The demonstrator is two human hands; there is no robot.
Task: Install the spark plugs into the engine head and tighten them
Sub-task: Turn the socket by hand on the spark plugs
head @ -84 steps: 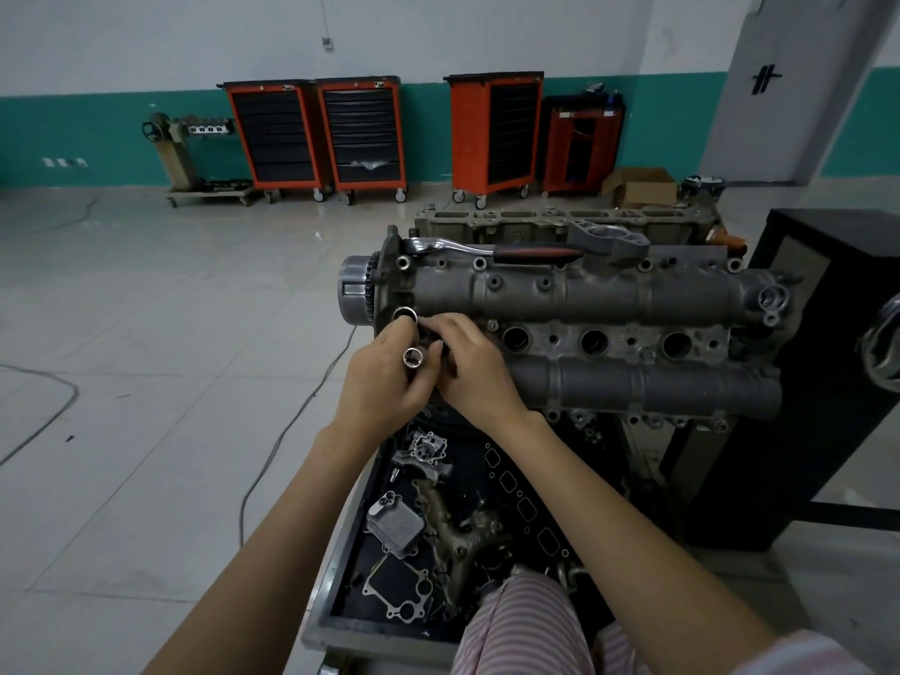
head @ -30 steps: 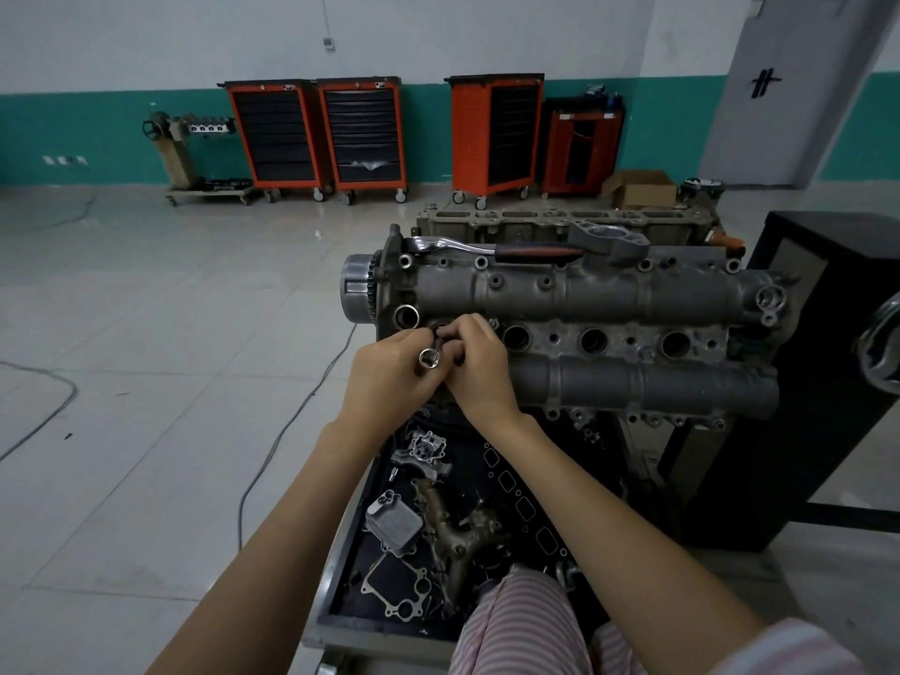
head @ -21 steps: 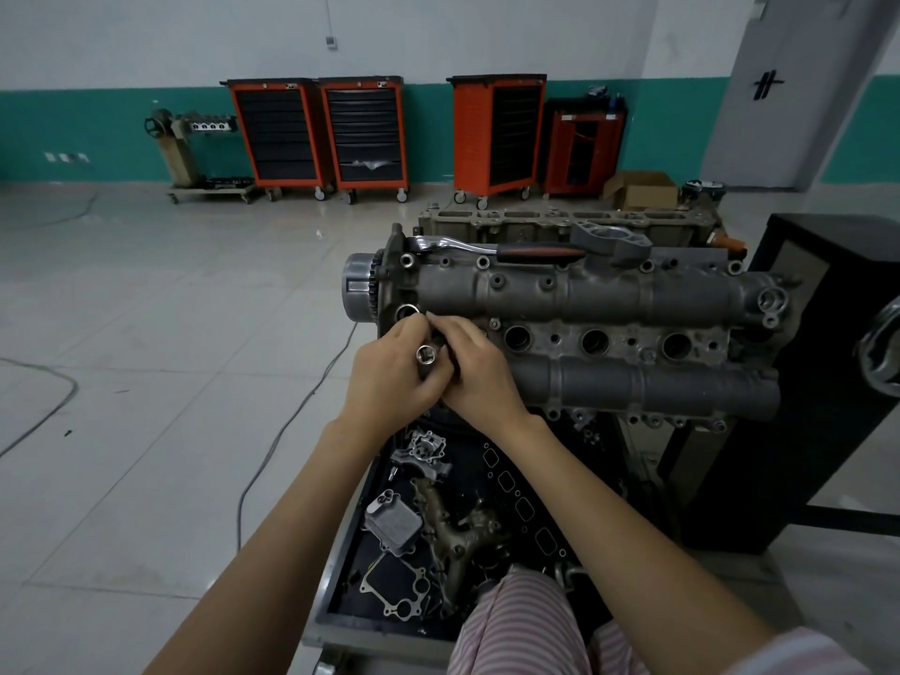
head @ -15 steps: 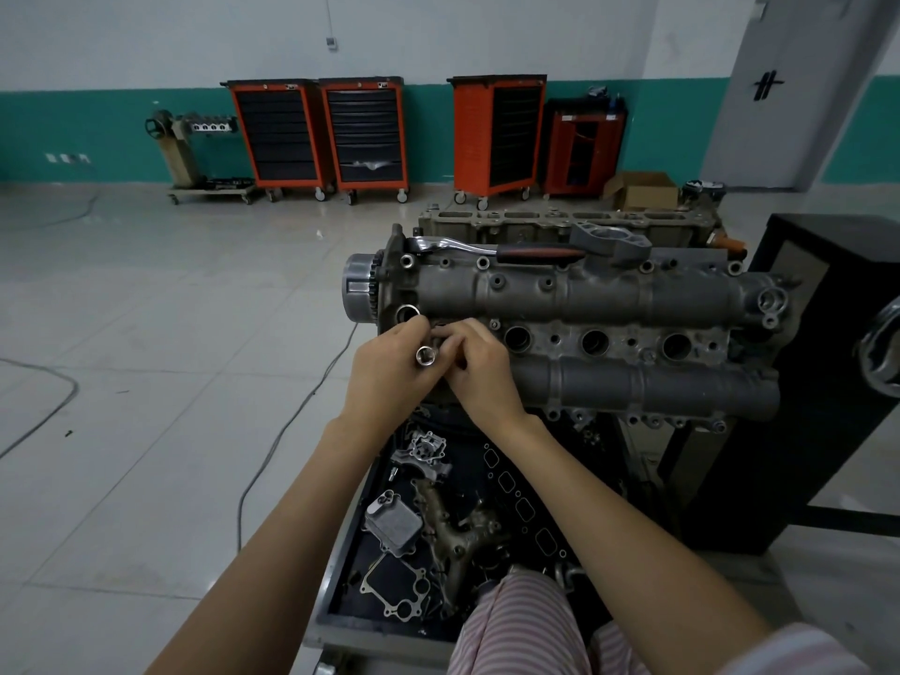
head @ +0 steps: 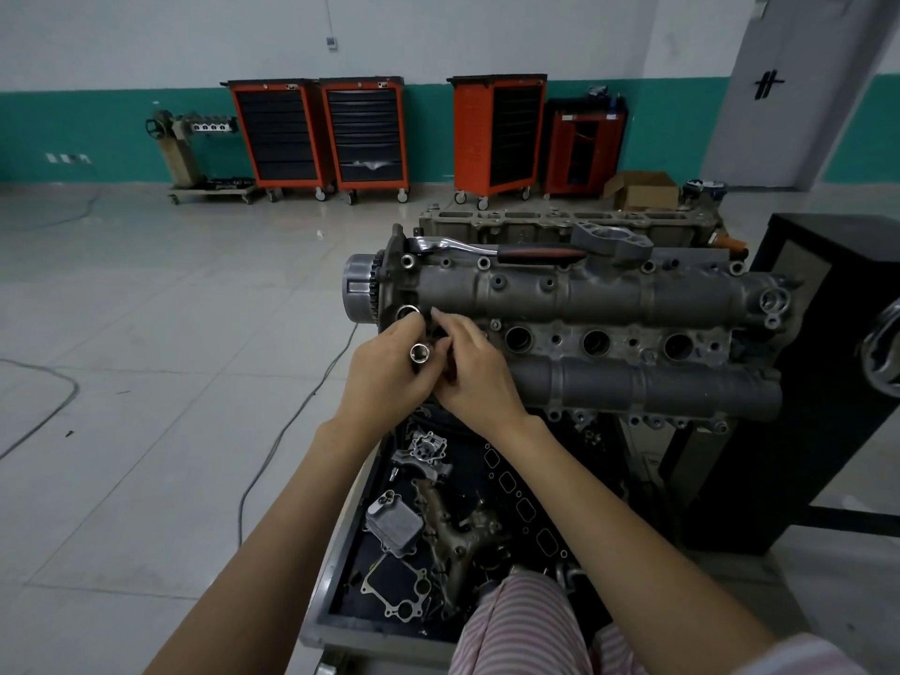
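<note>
Head view: grey tiled floor (head: 146,333), orange tool carts (head: 316,134) along the teal wall.
Engine head (head: 609,328): on a stand above a parts tray (head: 341,552).
Left hand (head: 384,377): curled round a socket (head: 419,353).
Right hand (head: 475,370): fingers curled at the leftmost plug hole; contents hidden.

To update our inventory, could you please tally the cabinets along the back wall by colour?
Orange cabinets: 3
Dark red cabinet: 1
Total: 4
</note>
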